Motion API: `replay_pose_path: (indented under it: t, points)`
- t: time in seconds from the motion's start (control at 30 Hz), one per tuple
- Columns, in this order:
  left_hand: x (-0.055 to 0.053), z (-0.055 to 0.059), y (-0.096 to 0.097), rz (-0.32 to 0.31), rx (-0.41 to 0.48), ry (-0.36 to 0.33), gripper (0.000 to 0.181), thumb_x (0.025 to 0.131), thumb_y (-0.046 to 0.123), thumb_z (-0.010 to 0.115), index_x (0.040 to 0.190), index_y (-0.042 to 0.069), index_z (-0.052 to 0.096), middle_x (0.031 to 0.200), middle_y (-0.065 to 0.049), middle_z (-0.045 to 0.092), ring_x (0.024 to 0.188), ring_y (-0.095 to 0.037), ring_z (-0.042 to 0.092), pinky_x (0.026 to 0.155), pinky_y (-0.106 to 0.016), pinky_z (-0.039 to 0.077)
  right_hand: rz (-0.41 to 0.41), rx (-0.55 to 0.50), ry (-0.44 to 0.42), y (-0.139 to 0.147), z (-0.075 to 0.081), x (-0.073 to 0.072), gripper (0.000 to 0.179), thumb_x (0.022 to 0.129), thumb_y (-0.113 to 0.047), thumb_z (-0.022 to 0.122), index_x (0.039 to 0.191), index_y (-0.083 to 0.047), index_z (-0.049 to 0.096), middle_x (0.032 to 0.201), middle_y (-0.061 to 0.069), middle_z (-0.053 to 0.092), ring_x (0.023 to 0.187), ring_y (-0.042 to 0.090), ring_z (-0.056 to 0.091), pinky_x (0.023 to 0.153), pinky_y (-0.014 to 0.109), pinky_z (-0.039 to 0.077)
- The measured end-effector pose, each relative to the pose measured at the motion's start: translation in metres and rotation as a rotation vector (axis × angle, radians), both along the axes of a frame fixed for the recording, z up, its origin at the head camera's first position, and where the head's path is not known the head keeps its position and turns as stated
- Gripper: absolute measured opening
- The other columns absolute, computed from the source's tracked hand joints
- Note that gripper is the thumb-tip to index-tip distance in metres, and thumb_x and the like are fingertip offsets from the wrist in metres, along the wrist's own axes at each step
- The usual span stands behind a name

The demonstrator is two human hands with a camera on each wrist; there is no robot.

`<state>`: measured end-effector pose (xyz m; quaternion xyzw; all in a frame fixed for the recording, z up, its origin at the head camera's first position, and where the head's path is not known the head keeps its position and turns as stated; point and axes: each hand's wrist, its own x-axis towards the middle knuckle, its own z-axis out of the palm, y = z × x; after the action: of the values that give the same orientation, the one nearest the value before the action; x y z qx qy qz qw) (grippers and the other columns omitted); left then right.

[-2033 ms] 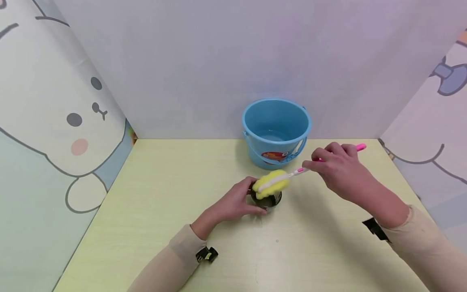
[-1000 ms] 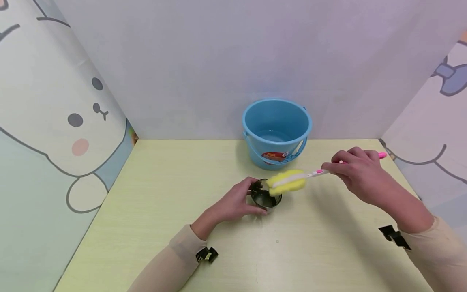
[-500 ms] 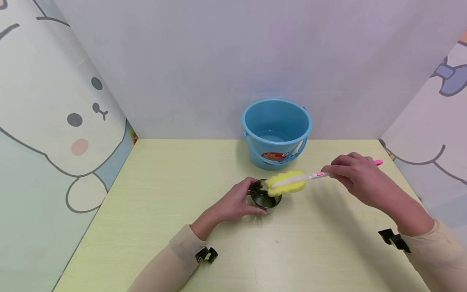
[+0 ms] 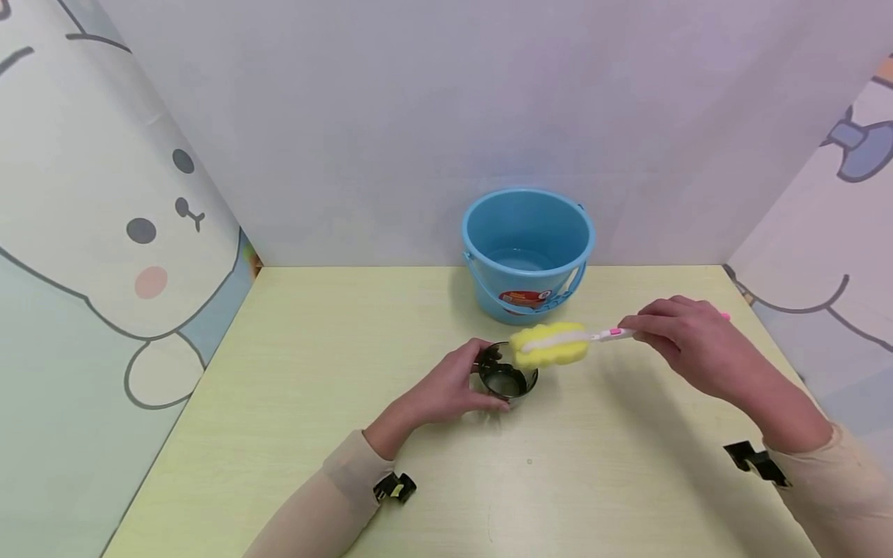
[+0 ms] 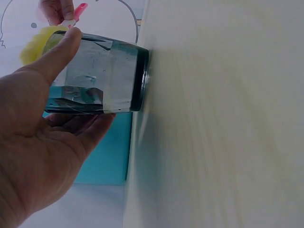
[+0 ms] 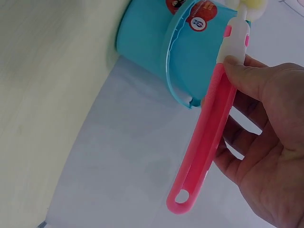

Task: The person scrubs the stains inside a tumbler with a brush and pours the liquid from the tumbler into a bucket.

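Note:
A dark tinted glass cup (image 4: 504, 381) stands upright on the table, and my left hand (image 4: 453, 384) grips it from the left with thumb and fingers round its side. In the left wrist view the glass (image 5: 97, 76) shows clear walls and a thick base on the tabletop. My right hand (image 4: 687, 341) holds a sponge cup brush by its pink and white handle (image 6: 204, 137), thumb on top and fingers beneath. The brush's yellow sponge head (image 4: 551, 346) overlaps the far right of the glass's rim in the head view.
A light blue bucket (image 4: 498, 291) with a handle and a red label stands behind the glass, close to the back wall (image 4: 349, 139). Cartoon-printed panels (image 4: 84, 155) border the pale wooden table (image 4: 335, 325) on both sides.
Over two seconds my right hand has drawn the brush to the right, so its sponge moved from over the middle of the glass to its right rim. My left hand and the glass stay put.

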<state>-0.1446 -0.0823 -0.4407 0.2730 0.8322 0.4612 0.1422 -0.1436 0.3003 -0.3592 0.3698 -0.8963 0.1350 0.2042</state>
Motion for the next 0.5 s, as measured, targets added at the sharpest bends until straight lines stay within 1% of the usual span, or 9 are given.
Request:
replay_pose_path:
  t: [0.07,0.1,0.13,0.3,0.43,0.5]
  points:
    - [0.000,-0.001,0.000,0.000,0.003,0.001,0.082,0.082,0.030,0.095,0.144,0.006,0.048,0.142,-0.010,0.061,0.131,-0.019,0.057,0.112,-0.033,0.048,-0.004,0.002,0.003,0.002,0.000,0.000,0.026,0.087,-0.013,0.089,0.113,-0.012,0.082,0.096,-0.002,0.073,0.079,0.019,0.064,0.064,0.038,0.053]
    - [0.000,-0.001,0.000,0.000,0.005,0.002,0.082,0.082,0.030,0.095,0.145,0.005,0.048,0.142,-0.010,0.061,0.132,-0.019,0.057,0.112,-0.033,0.048,-0.012,0.005,-0.001,0.002,0.001,0.001,0.040,0.076,-0.002,0.093,0.113,-0.012,0.082,0.097,-0.002,0.073,0.080,0.019,0.064,0.064,0.039,0.054]
    - [0.000,-0.002,0.000,-0.001,0.008,0.004,0.083,0.082,0.030,0.095,0.145,0.004,0.048,0.142,-0.010,0.061,0.132,-0.020,0.057,0.113,-0.033,0.048,-0.020,0.006,-0.008,0.003,0.001,0.001,0.053,0.066,0.007,0.094,0.113,-0.012,0.082,0.097,-0.001,0.073,0.080,0.018,0.064,0.064,0.039,0.054]
    - [-0.001,-0.002,0.000,0.000,0.017,0.006,0.081,0.082,0.028,0.096,0.144,0.005,0.049,0.140,-0.008,0.061,0.131,-0.019,0.058,0.112,-0.033,0.048,-0.051,0.013,-0.028,0.009,0.001,0.002,0.052,0.067,0.008,0.093,0.114,-0.011,0.081,0.098,0.000,0.072,0.081,0.018,0.064,0.064,0.036,0.056]
    - [0.000,-0.001,0.000,0.004,0.018,0.002,0.080,0.081,0.029,0.096,0.143,0.008,0.049,0.138,-0.005,0.062,0.130,-0.020,0.059,0.111,-0.032,0.049,-0.066,0.010,-0.022,0.014,0.001,0.002,0.053,0.066,0.008,0.093,0.114,-0.011,0.081,0.098,-0.001,0.073,0.080,0.017,0.063,0.064,0.027,0.053]
    - [0.001,0.000,0.001,0.005,0.017,0.000,0.081,0.081,0.029,0.096,0.143,0.007,0.049,0.137,-0.005,0.062,0.129,-0.021,0.059,0.111,-0.032,0.049,-0.072,0.010,-0.019,0.016,0.001,0.003,0.053,0.066,0.008,0.093,0.114,-0.011,0.081,0.098,-0.001,0.073,0.080,0.016,0.063,0.064,0.025,0.051]
